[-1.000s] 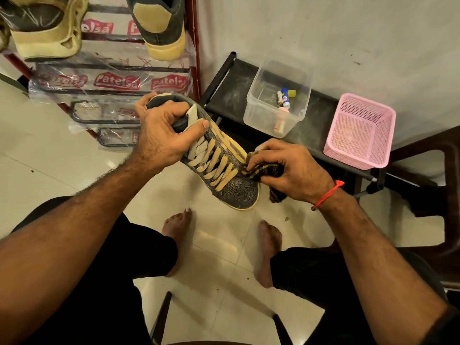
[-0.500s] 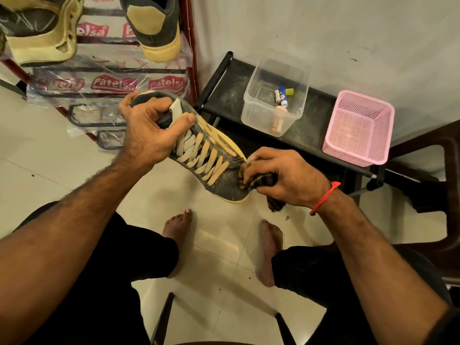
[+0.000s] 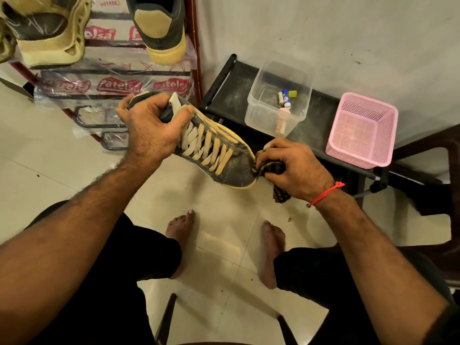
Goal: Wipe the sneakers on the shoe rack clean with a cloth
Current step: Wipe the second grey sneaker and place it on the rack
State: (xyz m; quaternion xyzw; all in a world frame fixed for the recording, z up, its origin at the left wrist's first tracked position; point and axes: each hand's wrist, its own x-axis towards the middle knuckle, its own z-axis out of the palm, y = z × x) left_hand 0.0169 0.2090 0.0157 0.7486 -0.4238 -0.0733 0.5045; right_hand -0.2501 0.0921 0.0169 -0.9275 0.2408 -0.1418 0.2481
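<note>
Cloth now off toe of sneaker

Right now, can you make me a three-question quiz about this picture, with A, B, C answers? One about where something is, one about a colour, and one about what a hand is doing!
1. Where is the pink plastic mesh basket?
A. On the low black bench
B. On the red shoe rack
C. In the person's lap

2. What colour are the laces of the dark grey lace-up sneaker?
A. Bright blue
B. Pale yellow
C. Red

3. What is the right hand doing?
A. Lying flat on the floor
B. Reaching into the clear tub
C. Gripping a dark checked cloth at the sneaker's toe

Answers:
1 A, the basket stands on the bench by the wall.
2 B, the laces match the pale yellow sole.
3 C, its fingers curl round the cloth, which is pressed to the toe while the left hand holds the sneaker's collar.
</note>
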